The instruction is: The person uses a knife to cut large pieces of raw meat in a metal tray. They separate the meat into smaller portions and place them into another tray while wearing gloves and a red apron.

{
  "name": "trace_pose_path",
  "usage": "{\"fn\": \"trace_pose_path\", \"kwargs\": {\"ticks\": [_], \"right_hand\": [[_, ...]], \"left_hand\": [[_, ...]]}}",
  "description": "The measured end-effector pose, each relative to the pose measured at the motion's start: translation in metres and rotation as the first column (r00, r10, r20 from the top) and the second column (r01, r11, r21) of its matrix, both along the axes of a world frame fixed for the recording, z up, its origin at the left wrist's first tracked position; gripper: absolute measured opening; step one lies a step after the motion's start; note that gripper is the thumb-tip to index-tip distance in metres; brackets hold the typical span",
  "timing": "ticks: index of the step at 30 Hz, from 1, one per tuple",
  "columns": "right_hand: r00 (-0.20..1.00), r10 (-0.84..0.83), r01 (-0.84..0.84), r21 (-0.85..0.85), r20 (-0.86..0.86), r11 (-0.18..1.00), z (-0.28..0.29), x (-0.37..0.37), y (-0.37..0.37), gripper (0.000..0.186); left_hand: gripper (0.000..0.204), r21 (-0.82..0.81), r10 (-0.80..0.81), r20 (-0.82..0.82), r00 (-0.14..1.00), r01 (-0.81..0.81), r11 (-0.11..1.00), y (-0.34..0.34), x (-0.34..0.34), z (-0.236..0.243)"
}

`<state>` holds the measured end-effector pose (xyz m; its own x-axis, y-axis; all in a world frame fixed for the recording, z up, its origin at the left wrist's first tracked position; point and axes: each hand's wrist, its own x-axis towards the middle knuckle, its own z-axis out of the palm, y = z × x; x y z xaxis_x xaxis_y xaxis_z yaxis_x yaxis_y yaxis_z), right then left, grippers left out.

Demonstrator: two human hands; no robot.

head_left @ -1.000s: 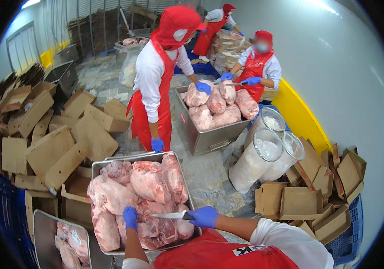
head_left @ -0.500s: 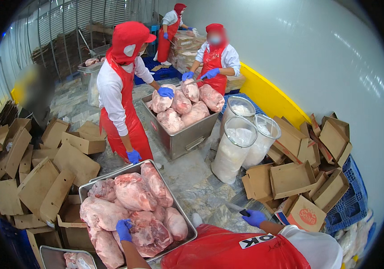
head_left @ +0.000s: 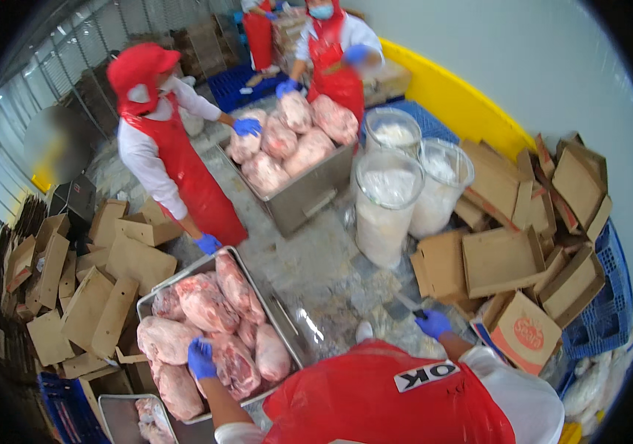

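In front of me, to the left, a steel bin (head_left: 301,360) holds several large pieces of raw pinkish meat (head_left: 166,342). My blue-gloved left hand (head_left: 201,360) is over the meat, beside a cut piece with dark red flesh (head_left: 237,370). Its fingers look partly spread, with nothing visible held in them. Out to the right, my blue-gloved right hand (head_left: 433,324) is closed round the black handle of a knife (head_left: 407,302). The blade points away to the upper left, above the floor, apart from the meat.
A co-worker (head_left: 172,152) touches both meat bins; another (head_left: 335,55) stands behind the far steel bin (head_left: 298,211). Bagged clear tubs (head_left: 384,222) stand mid-right. Cardboard boxes (head_left: 505,260) lie in heaps on both sides. A small bin (head_left: 118,414) sits lower left.
My view has shifted. My left hand has lifted slightly and turned off the cut piece. My right hand still grips the knife. The far co-worker's hand has moved up, blurred.
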<state>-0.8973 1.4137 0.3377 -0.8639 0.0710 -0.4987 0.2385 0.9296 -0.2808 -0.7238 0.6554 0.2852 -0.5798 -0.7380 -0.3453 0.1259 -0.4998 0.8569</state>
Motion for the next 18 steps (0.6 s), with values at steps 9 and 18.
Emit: {"fn": "trace_pose_path", "kwargs": {"ticks": [9, 18], "right_hand": [[0.973, -0.218, 0.214, -0.064, -0.071, 0.975, -0.020, -0.040, 0.127, 0.049], [0.625, -0.781, 0.766, -0.187, -0.007, 0.615, -0.053, 0.049, 0.230, 0.047]], "left_hand": [[0.037, -0.073, -0.517, 0.107, 0.849, 0.525, 0.848, 0.229, -0.262, 0.061], [0.031, -0.215, -0.825, 0.176, 0.537, 0.839, 0.500, 0.454, -0.529, 0.196]]}}
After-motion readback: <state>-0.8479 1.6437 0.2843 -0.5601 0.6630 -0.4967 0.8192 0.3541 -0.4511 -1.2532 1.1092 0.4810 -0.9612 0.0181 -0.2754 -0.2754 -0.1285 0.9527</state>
